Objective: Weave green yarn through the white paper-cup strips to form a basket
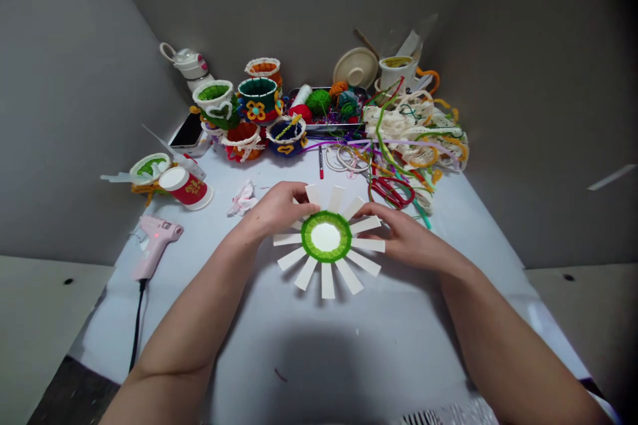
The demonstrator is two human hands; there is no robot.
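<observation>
A paper cup cut into splayed white strips [327,239] lies flat on the table, with a ring of green yarn woven round its white base. My left hand [276,208] rests on the strips at its upper left, fingers curled down onto them. My right hand [401,234] holds the strips at the right side, fingers pressed on the paper.
A pink glue gun [153,244] with a black cord lies at the left. Red scissors [393,191] sit beyond my right hand. Several yarn-wrapped cups [257,99], yarn balls [318,101], a heap of pipe cleaners and cord [423,129] and a phone [187,131] crowd the back. A red-labelled cup [185,186] lies on its side.
</observation>
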